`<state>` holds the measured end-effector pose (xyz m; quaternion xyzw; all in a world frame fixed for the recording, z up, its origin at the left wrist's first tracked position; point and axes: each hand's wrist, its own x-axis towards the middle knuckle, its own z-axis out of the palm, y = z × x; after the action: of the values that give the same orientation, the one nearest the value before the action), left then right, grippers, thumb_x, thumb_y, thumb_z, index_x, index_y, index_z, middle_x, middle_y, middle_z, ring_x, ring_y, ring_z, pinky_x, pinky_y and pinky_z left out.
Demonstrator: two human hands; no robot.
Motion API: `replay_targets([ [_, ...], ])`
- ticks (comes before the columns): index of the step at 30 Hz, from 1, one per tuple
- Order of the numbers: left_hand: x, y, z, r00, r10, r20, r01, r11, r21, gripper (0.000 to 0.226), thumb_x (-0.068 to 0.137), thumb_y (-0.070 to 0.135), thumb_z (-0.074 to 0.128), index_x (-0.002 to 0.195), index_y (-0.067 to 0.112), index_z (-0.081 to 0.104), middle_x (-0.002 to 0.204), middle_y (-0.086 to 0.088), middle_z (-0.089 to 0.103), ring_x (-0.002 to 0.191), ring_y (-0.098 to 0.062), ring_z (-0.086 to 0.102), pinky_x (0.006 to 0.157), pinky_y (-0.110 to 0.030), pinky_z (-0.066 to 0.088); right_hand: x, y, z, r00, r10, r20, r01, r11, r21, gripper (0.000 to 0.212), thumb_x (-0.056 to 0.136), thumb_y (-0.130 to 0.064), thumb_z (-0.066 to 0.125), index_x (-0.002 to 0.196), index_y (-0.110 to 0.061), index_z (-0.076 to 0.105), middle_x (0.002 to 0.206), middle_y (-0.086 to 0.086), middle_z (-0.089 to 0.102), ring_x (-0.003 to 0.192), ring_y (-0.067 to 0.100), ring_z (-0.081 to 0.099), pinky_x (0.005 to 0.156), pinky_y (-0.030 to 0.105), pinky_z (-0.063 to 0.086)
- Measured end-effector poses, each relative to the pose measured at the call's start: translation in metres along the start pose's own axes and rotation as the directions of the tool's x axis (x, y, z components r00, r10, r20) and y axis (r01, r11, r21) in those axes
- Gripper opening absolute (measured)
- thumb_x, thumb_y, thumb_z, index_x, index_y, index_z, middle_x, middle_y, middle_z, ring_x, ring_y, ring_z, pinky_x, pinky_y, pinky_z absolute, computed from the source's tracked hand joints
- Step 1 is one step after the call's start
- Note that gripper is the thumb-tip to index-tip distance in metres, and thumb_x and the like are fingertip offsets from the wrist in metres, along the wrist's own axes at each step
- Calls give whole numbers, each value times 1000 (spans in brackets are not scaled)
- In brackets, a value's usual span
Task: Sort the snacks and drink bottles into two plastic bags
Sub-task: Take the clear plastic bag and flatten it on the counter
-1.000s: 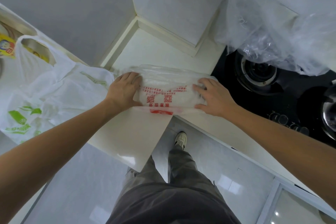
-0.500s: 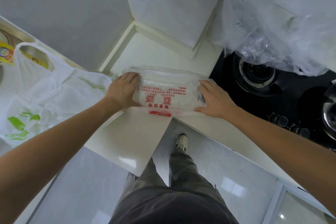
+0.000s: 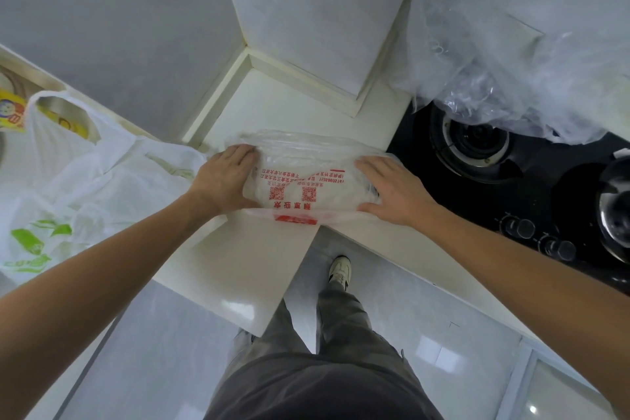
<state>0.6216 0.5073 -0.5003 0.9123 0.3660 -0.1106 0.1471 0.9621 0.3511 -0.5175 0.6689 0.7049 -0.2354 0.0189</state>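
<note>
Clear bag (image 3: 300, 181) with red print, flat on worktop (image 3: 238, 256) corner | left hand (image 3: 226, 181) and right hand (image 3: 392, 193) grip spread, pressing its ends | white bag (image 3: 95, 187) left, stove (image 3: 511, 181) right

One head-worn wide-angle view, looking steeply down and forward from close above the corner surface (image 3: 238, 259). Wearer's own legs and floor (image 3: 426, 334) fill the bottom; stove (image 3: 545, 181) at right edge, walls above.

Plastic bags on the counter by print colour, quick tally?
Red-print clear bag, under both hands: 1
Green-print white bag, to the left: 1
Total: 2
Clear plastic sheeting over the stove not counted.
</note>
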Motion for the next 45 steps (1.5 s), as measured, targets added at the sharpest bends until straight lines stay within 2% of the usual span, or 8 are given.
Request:
replay_targets([
  [9,-9,12,-4,985,90,-145,-84,995,47,54,92,39,72,137,10,62,144,-11,57,129,-34,50,96,-50,48,-4,-5,1,979,-115,-171,94,988,-123,65,91,-40,73,145,-9,54,149,9,53,135,30,48,116,49,37],
  [14,-7,17,4,998,38,-53,-36,998,49,74,94,54,62,155,16,42,147,-7,54,136,-31,45,107,-50,41,1,-13,11,999,-21,-49,18,998,-65,74,96,-43,66,156,-9,39,150,9,47,138,32,40,113,50,34],
  [17,-1,18,9,1000,-15,12,14,998,67,83,90,66,59,157,25,35,151,-8,44,140,-31,37,113,-49,35,3,-11,14,999,-44,-29,42,997,-62,66,97,-45,64,151,-12,47,138,10,49,132,34,41,109,51,33],
  [22,2,14,12,1000,1,-28,0,1000,27,72,76,70,72,136,33,59,146,-14,41,140,-37,34,115,-54,33,0,6,15,990,-117,-81,123,989,76,36,91,-45,73,120,-23,77,133,4,51,130,29,41,112,54,32],
  [28,2,13,15,997,69,-26,-70,997,-19,55,66,63,84,104,25,72,146,-18,41,137,-41,35,112,-55,37,-3,9,8,993,-69,-98,84,984,160,25,83,-48,81,88,-24,85,153,4,44,142,29,29,122,49,18],
  [32,1,15,17,995,97,-26,-98,994,-57,53,69,62,83,99,21,69,151,-15,39,140,-39,34,108,-56,39,-4,6,9,999,17,-46,-10,989,145,36,81,-51,81,102,-22,78,153,6,42,145,28,28,123,47,17],
  [36,-7,13,17,993,105,-59,-108,993,-54,59,80,56,78,119,15,64,151,-20,44,142,-43,36,114,-57,36,-6,-3,6,994,-6,-111,15,996,83,50,91,-47,73,129,-16,62,149,7,48,140,29,39,118,44,24],
  [45,-38,33,-19,969,87,-229,-85,996,18,68,91,63,50,132,12,64,143,-15,56,136,-36,46,105,-51,45,-18,-30,-15,971,-82,-225,78,997,-27,52,95,-44,68,136,-13,61,144,9,55,129,32,52,110,48,39],
])
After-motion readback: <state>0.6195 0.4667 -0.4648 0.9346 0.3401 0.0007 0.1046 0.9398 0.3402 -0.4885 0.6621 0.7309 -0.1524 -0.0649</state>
